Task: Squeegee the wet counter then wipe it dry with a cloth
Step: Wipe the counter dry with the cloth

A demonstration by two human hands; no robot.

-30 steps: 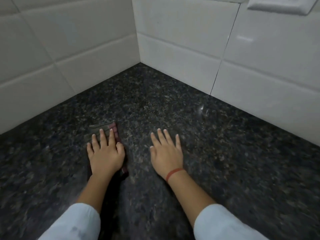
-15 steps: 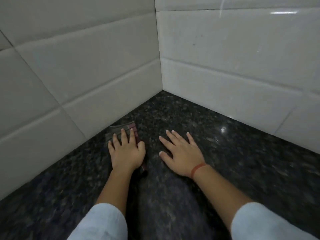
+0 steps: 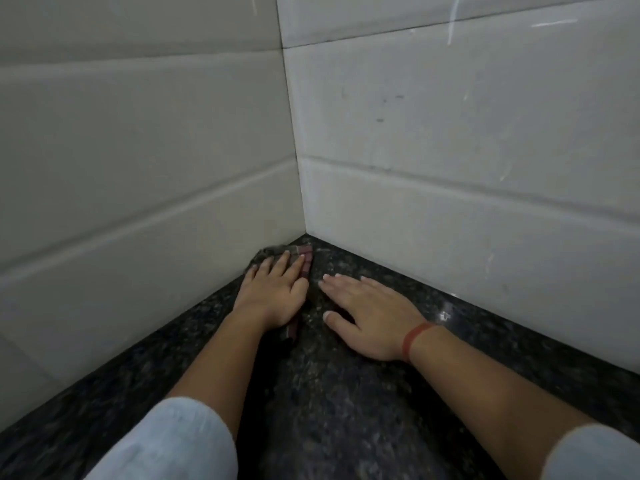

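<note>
Speckled polished stone counter (image 3: 346,393), glossy ceramic tiles (image 3: 450,133), woven cloth (image 3: 304,252)

No text, label, brand, number or sign can be read anywhere in view.
</note>
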